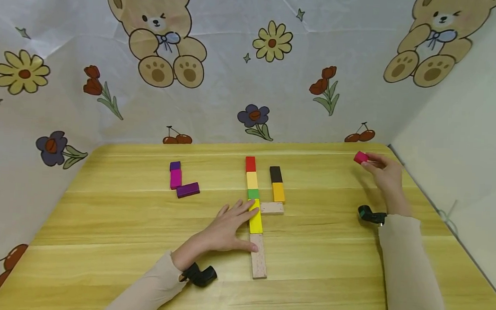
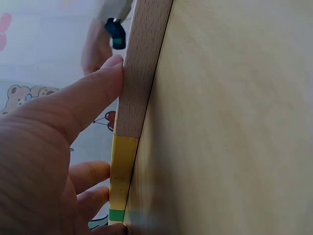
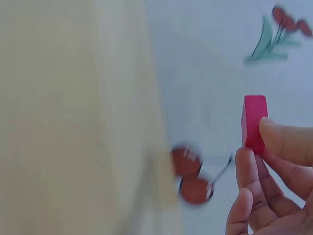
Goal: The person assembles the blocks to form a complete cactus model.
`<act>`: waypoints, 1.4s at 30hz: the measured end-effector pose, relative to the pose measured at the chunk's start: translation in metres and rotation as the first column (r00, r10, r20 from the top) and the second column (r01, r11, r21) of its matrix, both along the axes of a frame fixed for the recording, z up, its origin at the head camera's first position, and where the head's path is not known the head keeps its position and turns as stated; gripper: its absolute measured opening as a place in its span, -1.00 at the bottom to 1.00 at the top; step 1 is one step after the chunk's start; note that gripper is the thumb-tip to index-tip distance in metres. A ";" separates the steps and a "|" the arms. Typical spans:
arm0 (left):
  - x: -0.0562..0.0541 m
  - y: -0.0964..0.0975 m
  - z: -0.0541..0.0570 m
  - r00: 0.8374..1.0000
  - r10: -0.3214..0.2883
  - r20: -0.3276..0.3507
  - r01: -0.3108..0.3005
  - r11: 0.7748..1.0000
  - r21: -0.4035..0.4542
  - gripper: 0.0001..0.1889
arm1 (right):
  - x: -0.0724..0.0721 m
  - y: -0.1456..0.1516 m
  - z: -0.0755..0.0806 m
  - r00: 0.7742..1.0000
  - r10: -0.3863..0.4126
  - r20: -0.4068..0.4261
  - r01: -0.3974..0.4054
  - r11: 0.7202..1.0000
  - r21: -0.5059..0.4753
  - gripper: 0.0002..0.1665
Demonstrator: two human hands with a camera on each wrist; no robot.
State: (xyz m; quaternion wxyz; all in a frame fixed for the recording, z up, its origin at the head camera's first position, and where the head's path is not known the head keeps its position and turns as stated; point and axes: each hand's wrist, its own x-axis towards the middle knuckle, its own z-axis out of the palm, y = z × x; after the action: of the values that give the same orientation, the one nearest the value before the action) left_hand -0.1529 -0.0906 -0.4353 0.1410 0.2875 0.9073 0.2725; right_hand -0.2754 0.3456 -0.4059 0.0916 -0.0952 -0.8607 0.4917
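Note:
My right hand [image 1: 386,175] pinches a pink-red block [image 1: 361,157] between thumb and fingertips, raised over the back right of the table; the right wrist view shows the same block [image 3: 255,122] upright in the grip. My left hand [image 1: 228,226] lies spread along a row of blocks, fingertips on the yellow block [image 1: 256,219] and thumb at the plain wooden block [image 1: 259,257]. Beyond the yellow one, the row continues with a green block [image 1: 253,193], a pale yellow block [image 1: 252,180] and a red block [image 1: 250,163].
Right of the row, a short wooden block [image 1: 272,208] lies crosswise, with an orange block [image 1: 278,192] and a black block [image 1: 275,174] behind it. To the left are a dark purple block [image 1: 175,165], a magenta block [image 1: 176,179] and a purple block [image 1: 188,189]. A printed cloth [image 1: 218,77] backs the table.

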 end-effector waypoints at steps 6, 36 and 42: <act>0.002 -0.001 0.000 1.000 -0.001 -0.004 0.001 1.000 -0.004 -0.02 | -0.019 -0.057 0.025 0.998 0.052 -0.047 -0.055 0.997 -0.060 -0.44; 0.001 0.001 0.002 1.000 -0.001 -0.010 0.001 1.000 -0.018 -0.03 | -0.092 -0.251 0.040 0.920 0.388 0.050 -0.387 0.921 -0.037 -0.59; 0.001 0.000 0.003 1.000 -0.003 -0.010 0.002 1.000 -0.024 -0.03 | -0.094 -0.263 0.034 0.914 0.403 0.054 -0.405 0.914 0.029 -0.59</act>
State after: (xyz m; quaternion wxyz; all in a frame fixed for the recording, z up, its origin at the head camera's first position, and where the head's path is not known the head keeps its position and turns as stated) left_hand -0.1517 -0.0903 -0.4327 0.1405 0.2882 0.9109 0.2598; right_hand -0.3690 0.0830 -0.3718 -0.0304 0.0749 -0.8733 0.4805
